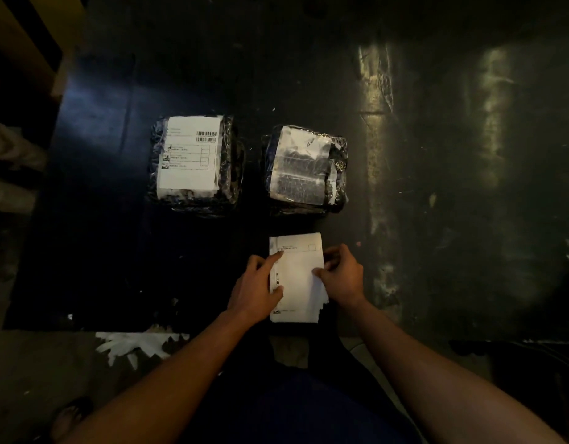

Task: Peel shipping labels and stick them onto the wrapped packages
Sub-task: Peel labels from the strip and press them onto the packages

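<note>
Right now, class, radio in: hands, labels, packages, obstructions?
Both hands, left and right, pinching label stack. Left package labelled; right package unclear. Nothing between.

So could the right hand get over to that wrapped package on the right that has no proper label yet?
Probably yes. The unlabelled package lies just beyond the label stack, with only bare dark floor between. The right hand is busy pinching the stack's edge, though, so it would have to let go first.

Torn white paper scraps [134,346] lie on the floor beside a dark mat [94,219]
</note>
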